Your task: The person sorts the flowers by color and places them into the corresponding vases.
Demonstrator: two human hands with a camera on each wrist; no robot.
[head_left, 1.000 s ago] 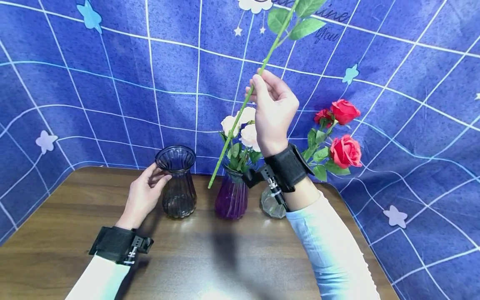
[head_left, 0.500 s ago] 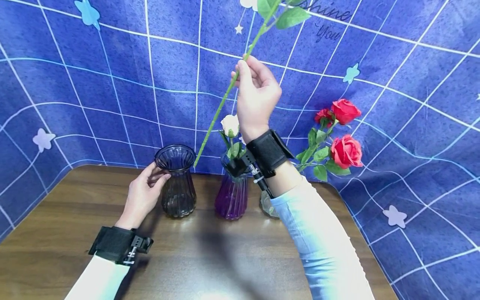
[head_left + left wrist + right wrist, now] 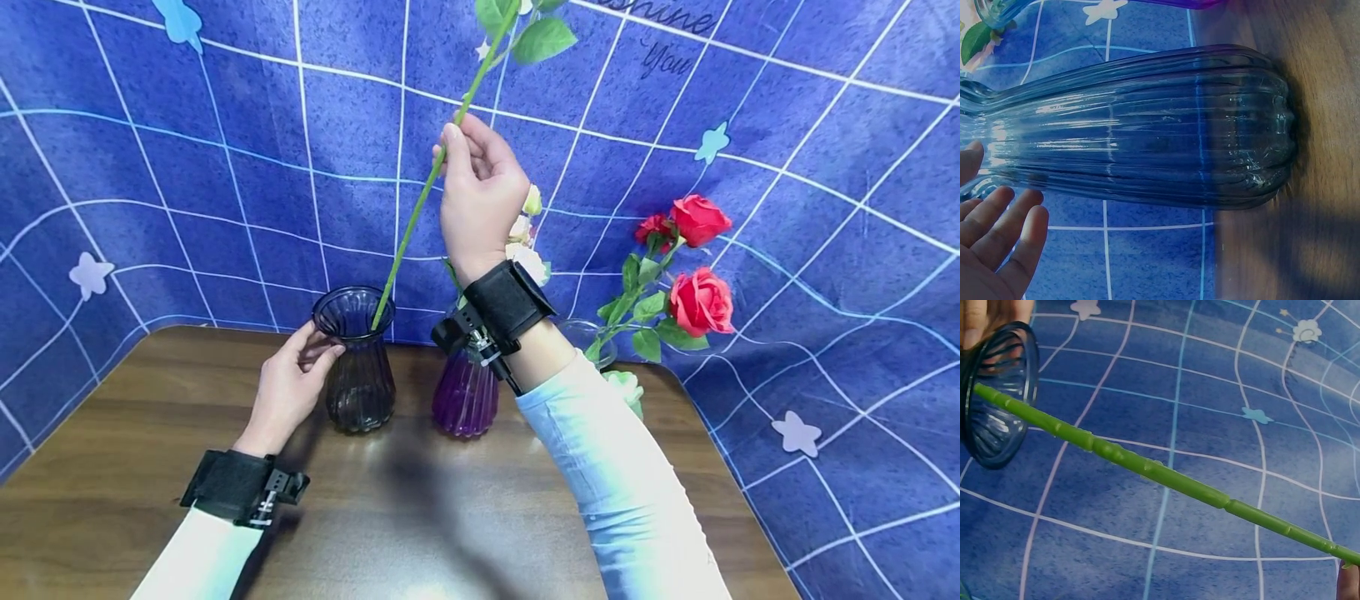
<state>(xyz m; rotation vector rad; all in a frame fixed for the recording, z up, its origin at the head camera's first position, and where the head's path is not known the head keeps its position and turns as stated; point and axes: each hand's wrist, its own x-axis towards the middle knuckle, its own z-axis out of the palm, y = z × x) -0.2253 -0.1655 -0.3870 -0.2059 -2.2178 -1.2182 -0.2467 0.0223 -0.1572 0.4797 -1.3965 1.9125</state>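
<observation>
A dark grey ribbed glass vase (image 3: 360,387) stands upright on the table. My left hand (image 3: 291,385) holds its neck just under the flared rim, thumb and fingers on either side; the left wrist view shows the clear ribbed body of this vase (image 3: 1141,134). My right hand (image 3: 483,192) pinches a long green flower stem (image 3: 415,221) between thumb and fingers, high above the table. The stem slants down to the left, and its lower end overlaps the vase mouth; in the right wrist view the stem tip (image 3: 991,395) lies within the rim. The flower head is out of view.
A purple glass vase (image 3: 465,404) with pale roses (image 3: 528,258) stands right of the grey one, partly behind my right wrist. Red roses (image 3: 701,302) rise from a clear vase (image 3: 600,337) farther right, mostly hidden by my arm. A blue cloth (image 3: 225,167) hangs behind the wooden table (image 3: 112,417).
My right hand has moved left with the stem, bringing its lower end from beside the purple vase over into the grey vase's mouth. The left hand has stayed on the grey vase.
</observation>
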